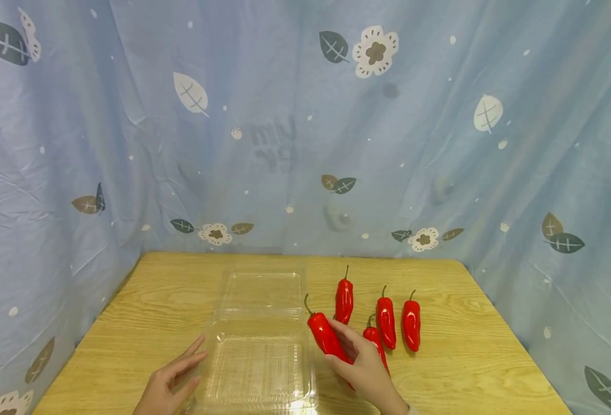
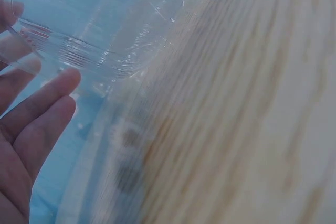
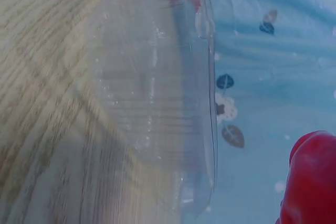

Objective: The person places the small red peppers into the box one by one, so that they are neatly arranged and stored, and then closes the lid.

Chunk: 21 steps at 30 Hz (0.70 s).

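The right hand (image 1: 365, 363) grips a pepper (image 1: 325, 334) by its body, stem toward eleven o'clock, near the box's (image 1: 256, 369) two-to-three o'clock edge. A sound carry would keep that stem clear of the rim. At the box's nine o'clock edge, the left hand (image 1: 173, 374) has parted fingers; contact is hard to tell. Thin plastic probably calls for light steadying. Four other peppers (image 1: 385, 323) lie between one and three o'clock from the held one.

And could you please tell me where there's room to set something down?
Bare table lies left of the clear container beyond the left hand, and right of the rightmost pepper. Between container and that pepper, the right hand and other peppers crowd it.
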Available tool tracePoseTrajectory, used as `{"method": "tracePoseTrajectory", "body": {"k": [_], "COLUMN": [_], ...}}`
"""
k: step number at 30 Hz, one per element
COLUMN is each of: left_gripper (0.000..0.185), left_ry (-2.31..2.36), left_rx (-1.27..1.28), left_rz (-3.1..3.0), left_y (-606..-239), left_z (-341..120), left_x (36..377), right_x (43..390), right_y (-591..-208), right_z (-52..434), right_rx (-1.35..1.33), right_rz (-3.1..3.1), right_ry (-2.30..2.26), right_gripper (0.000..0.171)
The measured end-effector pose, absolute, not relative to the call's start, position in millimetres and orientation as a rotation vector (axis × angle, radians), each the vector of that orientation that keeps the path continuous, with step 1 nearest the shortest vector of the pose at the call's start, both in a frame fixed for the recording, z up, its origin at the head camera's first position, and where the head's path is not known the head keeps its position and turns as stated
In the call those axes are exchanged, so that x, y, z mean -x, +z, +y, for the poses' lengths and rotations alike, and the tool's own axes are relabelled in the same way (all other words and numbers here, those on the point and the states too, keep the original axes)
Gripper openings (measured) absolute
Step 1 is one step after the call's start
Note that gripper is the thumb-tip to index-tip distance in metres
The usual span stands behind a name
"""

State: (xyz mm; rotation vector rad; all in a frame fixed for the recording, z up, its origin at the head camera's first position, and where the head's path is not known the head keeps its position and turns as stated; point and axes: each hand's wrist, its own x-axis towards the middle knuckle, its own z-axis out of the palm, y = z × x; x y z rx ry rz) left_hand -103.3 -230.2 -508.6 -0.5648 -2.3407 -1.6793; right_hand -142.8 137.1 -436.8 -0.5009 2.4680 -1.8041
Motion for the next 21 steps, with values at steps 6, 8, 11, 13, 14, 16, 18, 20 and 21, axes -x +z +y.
{"method": "tracePoseTrajectory", "body": {"k": [6, 8, 11, 13, 14, 16, 18, 20, 21], "left_gripper": [0.035, 0.035, 0.034, 0.033, 0.033, 0.032, 0.032, 0.033, 0.033], "left_ry": [-1.642, -1.647, -1.648, -1.648, -1.644, -1.630, -1.633, -1.646, -1.644], "left_rx": [0.653, 0.649, 0.628, 0.570, 0.544, 0.498, 0.463, 0.486, 0.509], "left_rz": [-2.330, -2.330, -2.333, -2.349, -2.361, -2.381, -2.391, -2.382, -2.373], "left_y": [-511, -511, -511, -510, -510, -510, -509, -509, -509], "left_z": [-233, -233, -232, -231, -231, -230, -229, -229, -230], "left_x": [104, 105, 104, 103, 102, 101, 101, 102, 103], "right_x": [147, 148, 149, 150, 149, 148, 146, 144, 144], "right_y": [-436, -436, -437, -435, -433, -426, -418, -412, -411], "right_z": [126, 123, 118, 113, 111, 105, 99, 93, 90], "right_rx": [0.626, 0.649, 0.697, 0.732, 0.748, 0.792, 0.831, 0.867, 0.887], "right_rz": [2.461, 2.475, 2.495, 2.490, 2.481, 2.481, 2.470, 2.465, 2.465], "right_ry": [-1.733, -1.704, -1.667, -1.656, -1.655, -1.638, -1.627, -1.613, -1.604], "right_gripper": [0.056, 0.055, 0.053, 0.053, 0.053, 0.053, 0.053, 0.052, 0.051]}}
